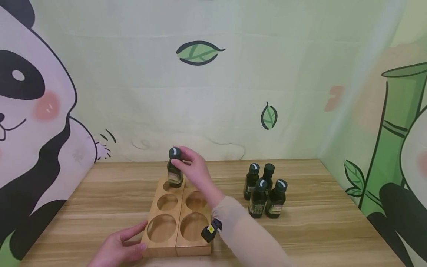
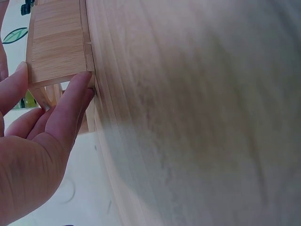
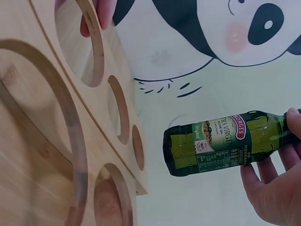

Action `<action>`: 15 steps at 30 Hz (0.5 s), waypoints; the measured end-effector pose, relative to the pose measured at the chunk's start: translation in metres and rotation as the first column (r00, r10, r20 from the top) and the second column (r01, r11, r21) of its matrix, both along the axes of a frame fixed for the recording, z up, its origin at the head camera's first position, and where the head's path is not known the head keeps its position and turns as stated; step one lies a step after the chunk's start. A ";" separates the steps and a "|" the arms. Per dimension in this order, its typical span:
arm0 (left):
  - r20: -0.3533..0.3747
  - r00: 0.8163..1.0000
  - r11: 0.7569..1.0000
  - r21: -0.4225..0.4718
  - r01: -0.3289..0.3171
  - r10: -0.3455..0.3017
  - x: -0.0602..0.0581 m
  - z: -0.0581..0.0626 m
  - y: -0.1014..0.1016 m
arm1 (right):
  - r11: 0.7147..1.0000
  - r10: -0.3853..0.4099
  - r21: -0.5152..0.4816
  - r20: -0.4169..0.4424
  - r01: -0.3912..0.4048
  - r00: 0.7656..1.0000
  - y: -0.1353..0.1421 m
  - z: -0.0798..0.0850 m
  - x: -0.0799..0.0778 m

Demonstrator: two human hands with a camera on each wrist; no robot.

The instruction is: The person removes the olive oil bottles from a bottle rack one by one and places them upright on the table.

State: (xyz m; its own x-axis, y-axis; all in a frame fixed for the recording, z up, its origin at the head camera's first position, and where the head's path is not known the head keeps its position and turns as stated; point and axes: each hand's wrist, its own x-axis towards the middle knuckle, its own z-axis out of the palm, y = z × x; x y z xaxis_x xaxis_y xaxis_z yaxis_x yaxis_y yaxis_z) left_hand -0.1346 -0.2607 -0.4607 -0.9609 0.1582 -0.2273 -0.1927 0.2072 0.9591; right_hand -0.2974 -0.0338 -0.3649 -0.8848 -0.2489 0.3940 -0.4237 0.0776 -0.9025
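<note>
My right hand (image 1: 197, 168) grips a small dark green olive oil bottle (image 3: 207, 143) by its cap and neck. The bottle hangs upright over the far end of a wooden rack (image 1: 178, 246), above the smallest hole in its left piece. In the right wrist view there is a gap between the bottle's base and the holed top. The rack is two blocks side by side, with round holes growing larger toward the front. At its front left corner, my left hand (image 1: 118, 246) touches the wood with fairly straight fingers (image 2: 70, 106).
Several similar dark bottles (image 1: 275, 200) stand grouped on the wood-grain table (image 1: 317, 207) right of the rack. Behind the table hangs a pale green backdrop (image 1: 213, 111) printed with a panda, leaves and bamboo. A small black device (image 1: 210, 230) is strapped at the right wrist.
</note>
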 end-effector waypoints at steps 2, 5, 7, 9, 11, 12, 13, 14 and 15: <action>0.007 1.000 1.000 -0.004 -0.006 0.006 0.000 0.000 0.000 | 1.000 0.006 -0.001 -0.005 -0.006 1.000 0.005 0.001 0.002; 0.014 1.000 1.000 -0.008 -0.011 0.011 -0.001 -0.001 0.000 | 1.000 0.019 -0.004 -0.011 -0.019 1.000 0.013 0.002 0.005; 0.013 1.000 1.000 -0.007 -0.011 0.011 -0.001 -0.001 0.000 | 1.000 0.024 -0.003 -0.013 -0.024 1.000 0.018 0.003 0.008; 0.009 1.000 1.000 -0.009 -0.008 0.009 -0.001 -0.001 0.000 | 1.000 0.025 -0.004 -0.012 -0.025 1.000 0.023 0.002 0.010; 0.003 1.000 1.000 -0.009 -0.006 0.006 -0.001 -0.001 0.000 | 1.000 0.021 -0.010 -0.010 -0.021 1.000 0.028 0.002 0.011; 0.001 1.000 1.000 -0.012 -0.005 0.005 0.000 -0.001 0.000 | 1.000 0.016 -0.013 -0.010 -0.016 1.000 0.030 0.001 0.012; -0.001 1.000 1.000 -0.012 -0.003 0.003 0.000 0.000 0.000 | 1.000 0.010 -0.017 -0.011 -0.011 1.000 0.032 0.001 0.013; -0.004 1.000 1.000 -0.010 -0.001 0.001 0.000 0.000 0.000 | 1.000 0.004 -0.019 -0.010 -0.005 1.000 0.035 0.000 0.014; -0.006 1.000 1.000 -0.008 0.001 -0.001 0.000 0.000 0.000 | 1.000 0.000 -0.023 -0.011 0.000 1.000 0.038 0.000 0.015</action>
